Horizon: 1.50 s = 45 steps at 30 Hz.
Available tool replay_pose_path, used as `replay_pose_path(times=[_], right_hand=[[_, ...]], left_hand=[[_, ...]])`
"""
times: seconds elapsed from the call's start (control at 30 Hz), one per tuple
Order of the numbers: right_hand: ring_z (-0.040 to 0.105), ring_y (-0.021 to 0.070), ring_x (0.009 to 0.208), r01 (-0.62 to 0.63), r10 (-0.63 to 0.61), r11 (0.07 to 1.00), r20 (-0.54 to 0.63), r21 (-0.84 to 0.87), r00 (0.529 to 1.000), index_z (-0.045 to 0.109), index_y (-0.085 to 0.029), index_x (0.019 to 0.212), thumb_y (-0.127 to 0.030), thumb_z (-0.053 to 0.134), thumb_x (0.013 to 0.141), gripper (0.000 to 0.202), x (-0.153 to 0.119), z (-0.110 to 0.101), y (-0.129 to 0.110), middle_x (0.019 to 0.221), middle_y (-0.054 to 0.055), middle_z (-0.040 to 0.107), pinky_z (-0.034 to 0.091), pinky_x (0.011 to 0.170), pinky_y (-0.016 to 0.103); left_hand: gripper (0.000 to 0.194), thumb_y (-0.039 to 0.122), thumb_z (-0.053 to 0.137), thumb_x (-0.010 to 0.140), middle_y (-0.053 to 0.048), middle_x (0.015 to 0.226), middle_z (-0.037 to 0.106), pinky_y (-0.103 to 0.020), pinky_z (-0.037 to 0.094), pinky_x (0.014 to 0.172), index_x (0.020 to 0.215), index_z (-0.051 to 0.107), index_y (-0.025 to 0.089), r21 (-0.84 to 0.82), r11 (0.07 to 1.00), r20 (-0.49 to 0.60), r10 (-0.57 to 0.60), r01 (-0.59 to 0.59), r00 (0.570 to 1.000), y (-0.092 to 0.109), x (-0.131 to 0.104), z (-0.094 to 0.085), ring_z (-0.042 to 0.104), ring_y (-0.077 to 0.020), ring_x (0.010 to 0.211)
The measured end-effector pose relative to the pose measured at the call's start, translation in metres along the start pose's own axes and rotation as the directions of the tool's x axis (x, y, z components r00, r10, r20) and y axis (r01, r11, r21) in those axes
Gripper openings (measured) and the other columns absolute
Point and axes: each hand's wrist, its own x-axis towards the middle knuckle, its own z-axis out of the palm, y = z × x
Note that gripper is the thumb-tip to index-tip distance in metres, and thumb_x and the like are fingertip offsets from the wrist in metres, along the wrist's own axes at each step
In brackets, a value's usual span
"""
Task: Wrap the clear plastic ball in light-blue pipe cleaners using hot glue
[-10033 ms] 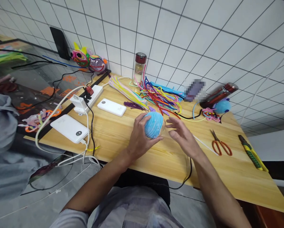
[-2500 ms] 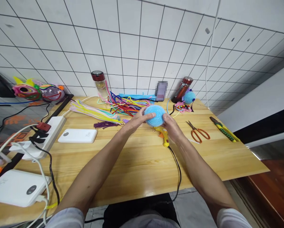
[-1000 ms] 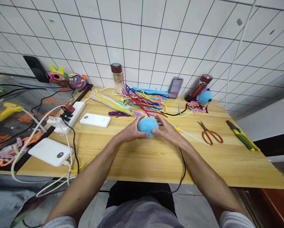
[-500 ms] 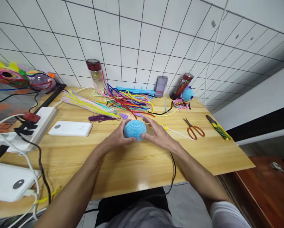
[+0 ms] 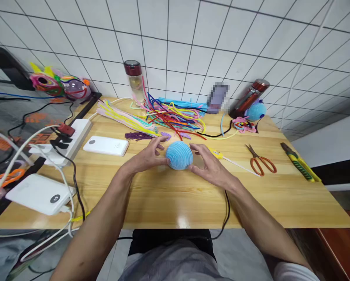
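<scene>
A light blue ball [image 5: 180, 155], its surface ringed with coils of fuzzy pipe cleaner, sits between my two hands over the middle of the table. From the left side, my left hand [image 5: 148, 154] grips it lightly, thumb against the lower side and the other fingers curved and spread near its edge. My right hand [image 5: 208, 164] curls at the opposite side, with thumb and fingertips at the ball. Whether the ball rests on the wood is hard to tell. Beyond it lie small purple pieces [image 5: 165, 136] and a dark purple bundle of strands [image 5: 138, 136].
Colourful pipe cleaners [image 5: 175, 117] spread along the back, between a glass bottle [image 5: 135, 84] and a dark red flask [image 5: 249, 97]. Scissors [image 5: 261, 160] and a green-yellow cutter [image 5: 300, 162] lie right. Power banks [image 5: 106, 146], a power strip [image 5: 72, 142] and cables occupy the left.
The ball has turned, so its coils face another way. My left fingers have loosened and spread away from its top. The whole view has shifted, with more of the left side showing.
</scene>
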Motion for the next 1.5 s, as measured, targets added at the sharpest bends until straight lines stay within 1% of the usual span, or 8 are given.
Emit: replay_pose_path(times=[0.1, 0.2, 0.33, 0.5, 0.9, 1.0, 1.17, 1.5], right_hand=[[0.064, 0.0338, 0.134, 0.052, -0.053, 0.998, -0.032, -0.025, 0.998, 0.049, -0.031, 0.16, -0.031, 0.074, 0.096, 0.069, -0.001, 0.003, 0.003, 0.147, 0.015, 0.062, 0.058, 0.112, 0.059], [0.067, 0.0309, 0.128, 0.091, -0.096, 0.994, -0.085, -0.06, 0.992, 0.051, -0.031, 0.157, -0.023, 0.071, 0.096, 0.065, -0.001, 0.005, 0.005, 0.144, 0.013, 0.064, 0.063, 0.105, 0.053], [0.073, 0.025, 0.107, 0.15, -0.169, 0.981, -0.17, -0.12, 0.971, 0.059, -0.029, 0.148, -0.018, 0.067, 0.099, 0.051, 0.001, 0.009, 0.007, 0.133, 0.011, 0.07, 0.065, 0.096, 0.045], [0.074, 0.0228, 0.096, 0.181, -0.213, 0.971, -0.222, -0.157, 0.952, 0.065, -0.028, 0.14, -0.021, 0.066, 0.102, 0.038, 0.004, 0.015, 0.006, 0.119, 0.009, 0.075, 0.065, 0.084, 0.039], [0.073, 0.0259, 0.1, 0.131, -0.192, 0.966, -0.281, -0.222, 0.94, 0.066, -0.027, 0.14, -0.042, 0.07, 0.104, 0.039, 0.002, 0.022, 0.007, 0.121, 0.012, 0.074, 0.065, 0.083, 0.042], [0.073, 0.0258, 0.102, 0.139, -0.204, 0.964, -0.296, -0.228, 0.933, 0.066, -0.027, 0.139, -0.04, 0.069, 0.104, 0.037, 0.003, 0.024, 0.008, 0.122, 0.011, 0.074, 0.065, 0.085, 0.042], [0.073, 0.0266, 0.108, 0.179, -0.254, 0.953, -0.318, -0.246, 0.914, 0.064, -0.027, 0.14, -0.037, 0.072, 0.104, 0.039, 0.003, 0.028, 0.006, 0.123, 0.012, 0.073, 0.065, 0.09, 0.044], [0.072, 0.0269, 0.114, 0.162, -0.228, 0.96, -0.303, -0.228, 0.925, 0.064, -0.027, 0.141, -0.037, 0.068, 0.106, 0.037, 0.003, 0.023, 0.006, 0.126, 0.013, 0.074, 0.064, 0.093, 0.044]], left_hand=[[0.082, 0.043, 0.083, 0.077, -0.013, 0.145, 0.063, -0.034, 0.055, 0.078, 0.152, 0.055, 0.023, -0.101, 0.994, 0.026, -0.027, 0.029, 0.999, -0.001, 0.0, -0.006, 0.068, -0.0183, 0.089], [0.067, 0.034, 0.077, 0.078, -0.011, 0.135, 0.07, -0.031, 0.052, 0.075, 0.141, 0.062, 0.019, -0.188, 0.982, 0.016, -0.023, 0.026, 1.0, -0.002, 0.002, -0.005, 0.066, -0.0142, 0.078], [0.057, 0.035, 0.076, 0.08, -0.011, 0.133, 0.072, -0.037, 0.055, 0.088, 0.133, 0.064, 0.018, -0.265, 0.963, 0.049, -0.04, 0.052, 0.998, 0.006, -0.001, -0.001, 0.07, -0.0207, 0.094], [0.073, 0.036, 0.081, 0.078, -0.011, 0.138, 0.069, -0.045, 0.055, 0.103, 0.143, 0.053, 0.021, -0.367, 0.922, 0.223, -0.039, 0.121, 0.974, 0.017, -0.008, 0.0, 0.066, -0.0343, 0.132], [0.059, 0.049, 0.064, 0.089, -0.009, 0.149, 0.067, -0.051, 0.039, 0.129, 0.139, 0.066, 0.02, -0.275, 0.96, -0.002, 0.054, -0.052, 0.999, 0.005, 0.011, 0.021, 0.053, -0.0372, 0.149], [0.07, 0.057, 0.068, 0.091, -0.01, 0.159, 0.062, -0.052, 0.038, 0.13, 0.151, 0.061, 0.02, -0.272, 0.962, 0.003, 0.039, -0.036, 0.999, 0.007, 0.006, 0.018, 0.049, -0.0393, 0.154], [0.122, 0.062, 0.094, 0.067, -0.02, 0.17, 0.046, -0.055, 0.041, 0.128, 0.166, 0.04, 0.016, -0.14, 0.989, 0.012, 0.047, -0.045, 0.999, 0.0, 0.008, 0.029, 0.05, -0.0441, 0.153], [0.116, 0.061, 0.092, 0.069, -0.02, 0.167, 0.049, -0.052, 0.042, 0.13, 0.163, 0.04, 0.016, -0.132, 0.982, 0.021, 0.135, -0.131, 0.991, -0.01, 0.017, 0.035, 0.049, -0.0408, 0.155]])
